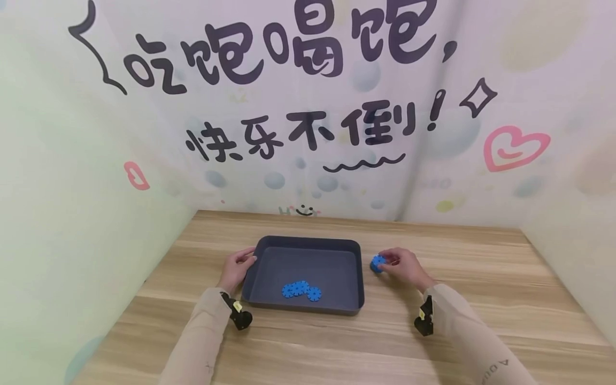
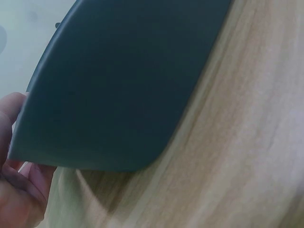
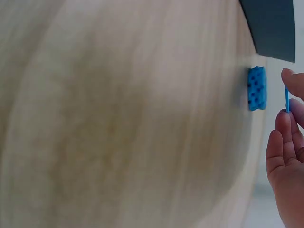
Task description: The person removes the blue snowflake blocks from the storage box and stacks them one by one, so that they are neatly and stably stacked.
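A dark grey rectangular tray [image 1: 327, 262] lies on the table, and several flat blue notched discs [image 1: 314, 293] rest near its front wall, some overlapping. My left hand [image 1: 236, 269] grips the tray's left side, thumb at the rim; the left wrist view shows fingers against the outer wall [image 2: 118, 95]. To the tray's right, my right hand [image 1: 404, 267] pinches one blue notched disc [image 3: 287, 99] between thumb and fingertips. That disc is above a short stack of blue discs [image 3: 257, 89] on the table, which it partly hides in the head view.
The wood-grain table [image 1: 337, 347] reaches back to a printed wall sheet [image 1: 269, 187] with large black lettering. Pale walls stand at both sides. Each forearm wears a black wrist camera, the right one [image 1: 424, 316] just behind the hand.
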The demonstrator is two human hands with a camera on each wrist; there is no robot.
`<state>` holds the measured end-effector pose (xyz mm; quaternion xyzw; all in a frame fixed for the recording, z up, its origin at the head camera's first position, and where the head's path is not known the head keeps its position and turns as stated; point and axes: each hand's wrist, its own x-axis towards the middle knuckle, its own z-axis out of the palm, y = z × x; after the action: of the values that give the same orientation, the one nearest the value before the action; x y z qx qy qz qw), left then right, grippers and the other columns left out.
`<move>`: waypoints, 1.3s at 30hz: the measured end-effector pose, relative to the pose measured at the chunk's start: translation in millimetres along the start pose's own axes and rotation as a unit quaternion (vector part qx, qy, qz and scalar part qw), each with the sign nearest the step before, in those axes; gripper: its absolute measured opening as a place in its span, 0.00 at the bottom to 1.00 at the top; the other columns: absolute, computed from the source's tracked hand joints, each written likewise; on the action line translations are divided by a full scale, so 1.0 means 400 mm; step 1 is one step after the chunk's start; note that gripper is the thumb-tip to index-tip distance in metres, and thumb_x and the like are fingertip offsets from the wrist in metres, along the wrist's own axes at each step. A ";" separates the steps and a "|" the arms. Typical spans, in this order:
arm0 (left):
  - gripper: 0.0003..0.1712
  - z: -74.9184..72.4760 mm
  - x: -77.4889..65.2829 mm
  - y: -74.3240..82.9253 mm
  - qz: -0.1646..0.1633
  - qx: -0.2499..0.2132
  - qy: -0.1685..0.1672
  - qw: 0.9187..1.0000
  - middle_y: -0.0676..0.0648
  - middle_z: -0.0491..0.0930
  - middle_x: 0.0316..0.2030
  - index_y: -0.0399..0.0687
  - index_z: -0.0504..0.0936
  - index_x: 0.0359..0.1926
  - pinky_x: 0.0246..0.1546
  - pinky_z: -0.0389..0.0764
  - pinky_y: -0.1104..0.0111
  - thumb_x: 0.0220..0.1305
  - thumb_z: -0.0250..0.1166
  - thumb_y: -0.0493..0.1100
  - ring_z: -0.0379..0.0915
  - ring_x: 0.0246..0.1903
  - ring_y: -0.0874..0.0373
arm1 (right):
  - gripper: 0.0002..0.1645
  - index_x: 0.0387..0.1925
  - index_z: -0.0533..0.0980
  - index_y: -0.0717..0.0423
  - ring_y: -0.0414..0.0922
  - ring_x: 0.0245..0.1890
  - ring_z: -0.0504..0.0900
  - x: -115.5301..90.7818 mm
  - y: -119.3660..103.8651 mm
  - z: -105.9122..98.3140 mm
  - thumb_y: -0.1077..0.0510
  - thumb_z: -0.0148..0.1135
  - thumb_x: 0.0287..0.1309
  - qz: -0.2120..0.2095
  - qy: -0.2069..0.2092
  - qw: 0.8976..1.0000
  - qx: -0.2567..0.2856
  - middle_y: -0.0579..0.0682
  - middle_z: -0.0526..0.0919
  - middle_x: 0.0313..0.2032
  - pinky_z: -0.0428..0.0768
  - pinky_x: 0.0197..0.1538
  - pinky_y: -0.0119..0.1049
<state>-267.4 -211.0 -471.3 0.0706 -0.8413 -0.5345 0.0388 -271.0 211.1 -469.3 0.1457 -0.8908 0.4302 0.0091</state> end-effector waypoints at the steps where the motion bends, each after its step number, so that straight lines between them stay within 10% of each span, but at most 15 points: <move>1: 0.19 -0.001 0.000 0.000 0.002 0.001 -0.001 1.000 0.38 0.77 0.39 0.39 0.75 0.51 0.31 0.70 0.73 0.57 0.59 0.38 0.71 0.37 0.52 | 0.21 0.41 0.74 0.70 0.49 0.34 0.77 -0.002 0.002 0.001 0.62 0.65 0.46 -0.001 0.001 1.000 -0.003 0.58 0.79 0.34 0.76 0.38 0.39; 39: 0.20 -0.002 -0.002 0.004 -0.016 -0.003 -0.001 1.000 0.39 0.76 0.40 0.40 0.74 0.52 0.32 0.69 0.72 0.57 0.58 0.39 0.70 0.38 0.51 | 0.18 0.40 0.75 0.69 0.46 0.31 0.76 0.005 0.037 0.026 0.62 0.65 0.46 -0.009 0.003 1.000 -0.017 0.55 0.79 0.32 0.75 0.35 0.37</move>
<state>-266.7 -210.8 -469.6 0.0838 -0.8384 -0.5378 0.0295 -275.7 211.4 -486.9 0.1527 -0.8964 0.4157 0.0181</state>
